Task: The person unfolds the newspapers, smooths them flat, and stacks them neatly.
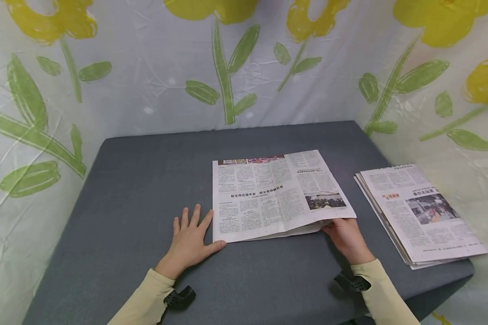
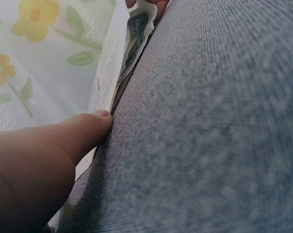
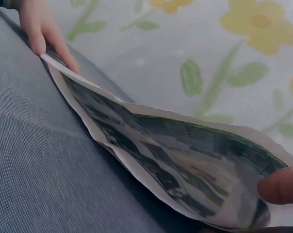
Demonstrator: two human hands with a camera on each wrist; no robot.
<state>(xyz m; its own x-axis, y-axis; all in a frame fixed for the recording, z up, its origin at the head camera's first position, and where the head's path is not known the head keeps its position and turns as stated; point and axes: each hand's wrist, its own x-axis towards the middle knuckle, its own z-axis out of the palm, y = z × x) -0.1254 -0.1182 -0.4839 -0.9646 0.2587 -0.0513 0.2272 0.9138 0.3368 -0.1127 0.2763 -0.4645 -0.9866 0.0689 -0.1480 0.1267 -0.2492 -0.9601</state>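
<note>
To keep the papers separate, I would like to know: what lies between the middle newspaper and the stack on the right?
No object lies between the newspaper and the stack; the head view shows bare grey tabletop there.

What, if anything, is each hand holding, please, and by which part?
The right hand holds the folded newspaper by its near right corner; the left hand grips nothing, merely touching the newspaper's near left corner.

Pale yellow sleeves [image 1: 144, 300] cover both forearms, with curved black wristbands [image 1: 180, 296] below bare hands [image 1: 190, 243].
</note>
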